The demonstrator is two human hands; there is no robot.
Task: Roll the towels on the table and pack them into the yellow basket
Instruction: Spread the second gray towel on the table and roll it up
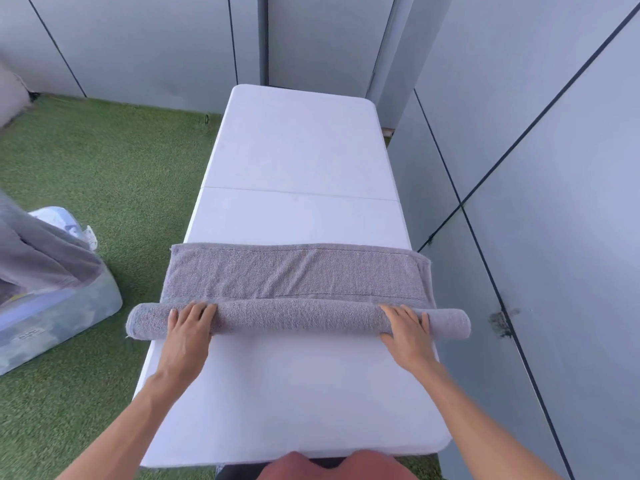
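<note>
A grey towel [298, 271] lies across the white folding table [298, 150], partly rolled. The rolled part [298, 318] runs left to right, and both its ends stick out past the table's sides. A flat strip of towel stays unrolled on its far side. My left hand [188, 329] rests on top of the roll near its left end, fingers laid over it. Near the right end my right hand [407, 329] lies on the roll the same way. No yellow basket is in view.
A clear plastic bin [59, 313] stands on the green artificial grass [104, 161] to the left, with grey cloth [31, 251] draped over it. Grey wall panels [554, 168] run close along the table's right side and behind its far end.
</note>
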